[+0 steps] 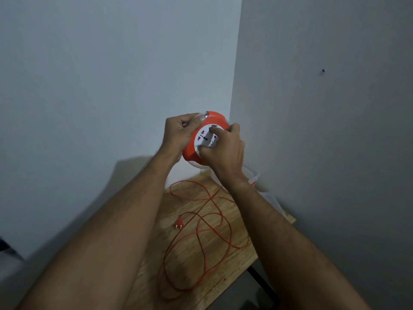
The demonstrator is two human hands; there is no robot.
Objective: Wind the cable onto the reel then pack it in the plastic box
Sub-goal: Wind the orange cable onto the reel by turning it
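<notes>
from the head camera, you held the reel (202,137) up off the table (225,262), raised in front of the wall corner. your left hand (178,135) was wrapped round its orange rim, fingers curled over the top edge, thumb side toward you. your right hand (225,148) sat on the white centre face, fingertips pinching or pressing what looked like the winding knob; the exact hold was hidden by your own fingers.

almost all the cable (201,238) lay unwound in loose, crossing loops over the middle of the table, one strand rising toward the reel, and the plug (179,224) rested free near the left edge. so i judged the winding was barely begun. to do it well, you needed the left hand to keep the housing steady while the right turned the centre evenly, and you needed the strand to feed without the crossed loops tightening into a knot; a pause to shake a loop loose would have beaten pulling through it. the plug would likely skid and could catch on the table edge near the end.

the plastic box (257,175) stood at the far right corner of the table, against the wall, partly behind your right wrist; its inside was not visible.

the table was wood-grained with a dark leg at the near right, set into a corner of plain grey walls in dim light. a small dark peg (323,71) stuck out of the right wall.
</notes>
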